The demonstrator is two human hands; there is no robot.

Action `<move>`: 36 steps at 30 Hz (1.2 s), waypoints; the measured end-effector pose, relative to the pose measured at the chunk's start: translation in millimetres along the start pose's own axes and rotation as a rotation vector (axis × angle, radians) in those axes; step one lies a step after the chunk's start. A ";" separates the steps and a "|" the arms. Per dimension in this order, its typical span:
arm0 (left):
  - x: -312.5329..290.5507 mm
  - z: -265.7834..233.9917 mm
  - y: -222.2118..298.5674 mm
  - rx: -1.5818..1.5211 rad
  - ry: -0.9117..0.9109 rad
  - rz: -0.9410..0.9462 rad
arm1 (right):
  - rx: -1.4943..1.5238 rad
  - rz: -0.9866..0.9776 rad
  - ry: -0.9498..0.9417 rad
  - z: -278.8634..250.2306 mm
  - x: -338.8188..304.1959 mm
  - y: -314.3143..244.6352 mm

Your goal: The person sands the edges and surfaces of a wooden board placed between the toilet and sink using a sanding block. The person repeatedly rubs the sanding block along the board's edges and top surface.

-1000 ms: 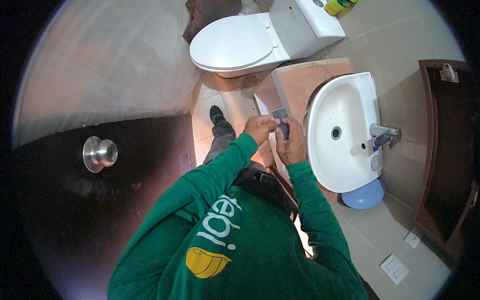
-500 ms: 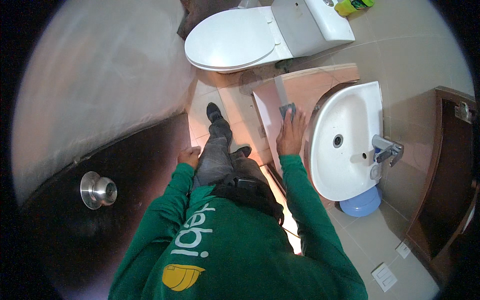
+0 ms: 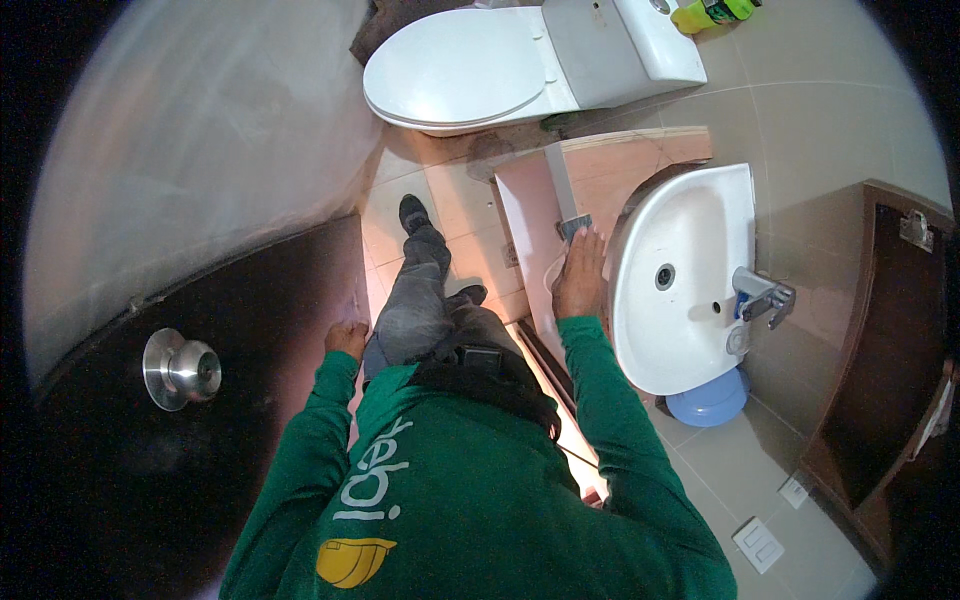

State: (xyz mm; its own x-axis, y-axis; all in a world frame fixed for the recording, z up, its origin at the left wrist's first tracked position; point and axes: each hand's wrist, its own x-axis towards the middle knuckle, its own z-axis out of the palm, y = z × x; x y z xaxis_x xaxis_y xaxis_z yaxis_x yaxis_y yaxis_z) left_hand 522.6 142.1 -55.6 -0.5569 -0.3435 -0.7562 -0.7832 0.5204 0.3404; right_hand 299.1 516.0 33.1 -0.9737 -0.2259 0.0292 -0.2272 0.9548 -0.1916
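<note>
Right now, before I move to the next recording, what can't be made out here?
Head view:
Dark grey flat block: near part and underside hidden by the right hand, so the grip is unclear.
Left hand: curled fingers hide its palm; contents unclear.
Blue rounded plastic basin: partly hidden by the white ceramic sink.
Yellow-green plastic bottle: cut off by the top edge.

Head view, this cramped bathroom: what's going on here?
A person in a green sweatshirt has their right hand over a dark grey block, perhaps an abrasive pad, at the front edge of the wooden vanity top, beside the white washbasin. Their left hand is down by the thigh, near the dark door; whether it touches the door is unclear. The toilet lid is down.
</note>
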 end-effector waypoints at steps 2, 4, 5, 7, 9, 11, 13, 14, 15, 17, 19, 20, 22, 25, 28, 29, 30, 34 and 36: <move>-4.4 3.1 -16.4 0.030 -0.014 -0.024 | 0.021 -0.015 0.003 -1.8 -3.0 -5.8; -11.9 1.9 -18.2 0.011 -0.015 -0.039 | 0.002 -0.054 -0.011 3.8 21.9 -10.6; -19.9 -3.9 -5.7 -0.022 -0.008 -0.040 | -0.009 -0.071 -0.013 6.1 42.8 -12.5; -29.3 -10.3 -4.5 -0.041 0.024 -0.038 | -0.057 -0.097 0.008 1.3 87.6 -25.9; -14.6 -7.9 -5.9 -0.035 0.073 0.022 | -0.053 -0.057 0.072 10.0 113.7 -17.8; -4.8 -5.7 -26.3 -0.133 0.053 -0.038 | -0.040 -0.058 0.063 15.0 111.9 -16.9; -1.3 -0.1 -51.0 -0.145 0.061 -0.083 | -0.034 -0.093 -0.012 11.7 84.4 -16.1; 0.7 1.6 -61.2 -0.111 0.088 -0.091 | -0.027 -0.052 -0.043 7.7 61.9 -17.3; 4.0 2.0 -63.8 -0.081 0.118 -0.095 | -0.022 -0.015 -0.067 2.7 35.7 -18.0; -1.9 -3.0 -52.2 -0.250 0.018 -0.040 | -0.044 0.012 -0.095 -1.9 22.0 -11.9; -8.5 -3.8 -49.7 -0.256 0.038 -0.016 | -0.082 -0.035 -0.097 -5.7 27.2 -7.7; -12.1 -1.4 -52.8 -0.177 0.108 -0.018 | -0.095 -0.052 -0.112 -5.7 35.3 -10.0; -12.9 -4.2 -47.3 -0.039 0.146 -0.047 | -0.124 -0.080 -0.149 -2.7 62.8 -14.3; -8.3 -19.1 -28.9 0.029 0.078 -0.104 | -0.100 -0.137 -0.015 11.3 109.6 -19.3; -1.4 -20.0 -38.1 -0.137 0.051 -0.066 | 0.020 -0.075 -0.002 9.2 107.5 -29.6; -10.5 -31.9 -18.1 -0.190 0.038 -0.007 | 0.034 -0.049 -0.041 6.6 96.1 -28.0; -17.7 -41.4 -8.7 -0.239 0.029 0.048 | 0.053 -0.022 -0.083 -0.4 70.3 -28.8; -26.4 -31.2 -30.9 -0.191 0.036 0.063 | -0.001 0.027 -0.082 1.0 42.5 -23.6; -21.5 -20.2 -41.3 -0.046 0.028 0.039 | 0.022 0.039 -0.054 4.5 77.4 -30.3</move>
State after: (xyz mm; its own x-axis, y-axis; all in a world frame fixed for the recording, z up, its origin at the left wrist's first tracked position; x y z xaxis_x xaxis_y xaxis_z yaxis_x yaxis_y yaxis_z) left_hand 561.3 112.2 -42.1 -0.5939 -0.3462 -0.7262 -0.7726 0.4970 0.3950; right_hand 230.6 468.7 36.7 -0.9794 -0.1996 -0.0311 -0.1886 0.9587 -0.2131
